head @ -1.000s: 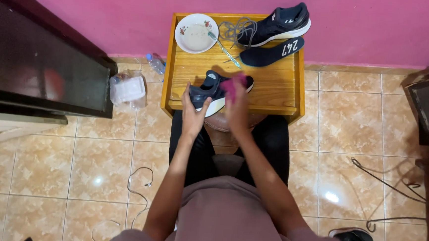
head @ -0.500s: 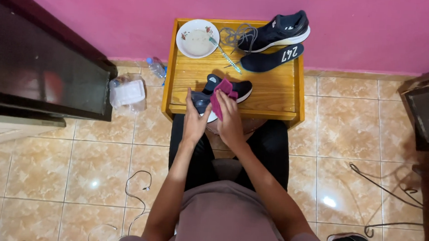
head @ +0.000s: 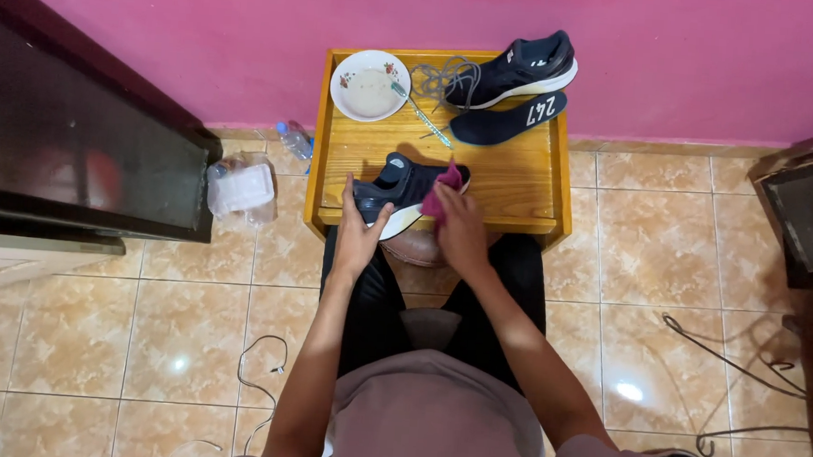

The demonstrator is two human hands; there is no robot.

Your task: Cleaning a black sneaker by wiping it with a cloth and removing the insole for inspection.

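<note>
Lowered, right hand (head: pixel 460 230) presses cloth (head: pixel 439 193) on shoe (head: pixel 399 189)

Operator wears a mauve short-sleeved top (head: pixel 432 418) and black trousers (head: pixel 374 302). Forearms and both hands bare: left hand (head: pixel 359 230), right hand (head: pixel 461 232), nearest the wooden counter (head: pixel 513 183).
</note>
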